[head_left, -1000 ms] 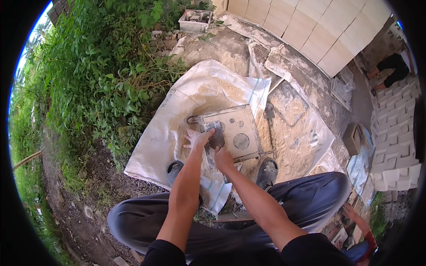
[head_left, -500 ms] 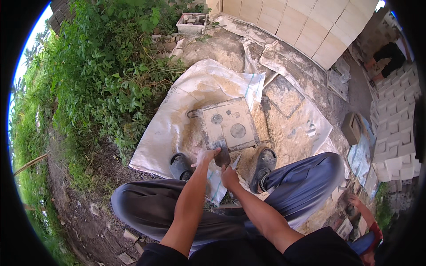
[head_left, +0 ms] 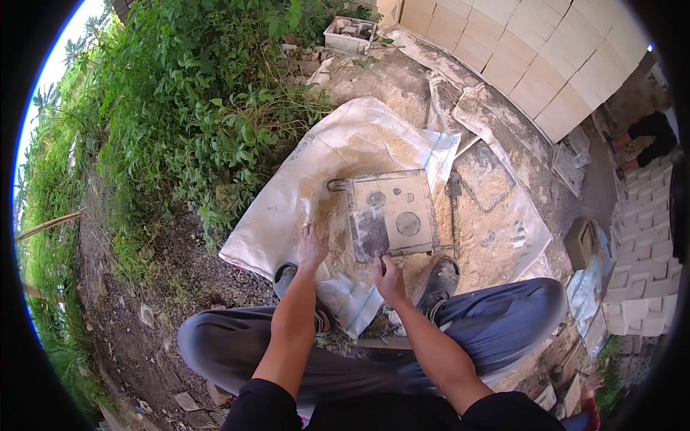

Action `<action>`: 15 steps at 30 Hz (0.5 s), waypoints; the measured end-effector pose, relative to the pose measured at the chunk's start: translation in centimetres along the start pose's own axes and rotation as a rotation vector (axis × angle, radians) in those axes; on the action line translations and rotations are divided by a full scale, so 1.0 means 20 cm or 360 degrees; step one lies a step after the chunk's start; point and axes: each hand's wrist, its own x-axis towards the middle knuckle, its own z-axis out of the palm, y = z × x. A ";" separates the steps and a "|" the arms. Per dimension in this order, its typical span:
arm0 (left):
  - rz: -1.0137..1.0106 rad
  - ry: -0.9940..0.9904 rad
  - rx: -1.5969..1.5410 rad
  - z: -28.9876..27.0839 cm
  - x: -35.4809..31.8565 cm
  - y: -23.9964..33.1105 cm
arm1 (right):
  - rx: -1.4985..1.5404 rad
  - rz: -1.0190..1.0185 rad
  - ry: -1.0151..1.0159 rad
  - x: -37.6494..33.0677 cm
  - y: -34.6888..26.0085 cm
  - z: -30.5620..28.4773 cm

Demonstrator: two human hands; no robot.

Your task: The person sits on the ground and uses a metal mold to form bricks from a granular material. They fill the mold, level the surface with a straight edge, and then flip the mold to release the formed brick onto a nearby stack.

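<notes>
My right hand [head_left: 390, 282] is closed round the handle of a trowel [head_left: 371, 235] with a broad, flat grey blade. The blade lies over the near left part of a square, pale slab [head_left: 420, 197] with a dark frame and several round dark patches. My left hand [head_left: 312, 248] holds nothing; its fingers stretch out onto the sandy powder to the left of the slab. Under the slab is a spread white woven sack [head_left: 259, 230], strewn with pale powder. A loop-shaped handle sticks out from the frame's far left corner.
A long-handled dark tool [head_left: 454, 205] lies right of the slab. Pale tiles or blocks [head_left: 532, 57] are stacked at the far right, with more blocks [head_left: 643, 244] near a co-worker [head_left: 650, 136]. Another person's hand [head_left: 593, 382] shows at lower right. Bushes [head_left: 201, 108] grow at left.
My left hand has left the trowel and moved left onto the powder. The trowel, in my right hand, now shows its broad face over the slab. The whole view has shifted a little.
</notes>
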 end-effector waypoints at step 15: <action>0.0255 0.0510 -0.0348 0.53 0.01 0.04 | 0.0740 0.0707 0.0044 0.12 0.12 0.02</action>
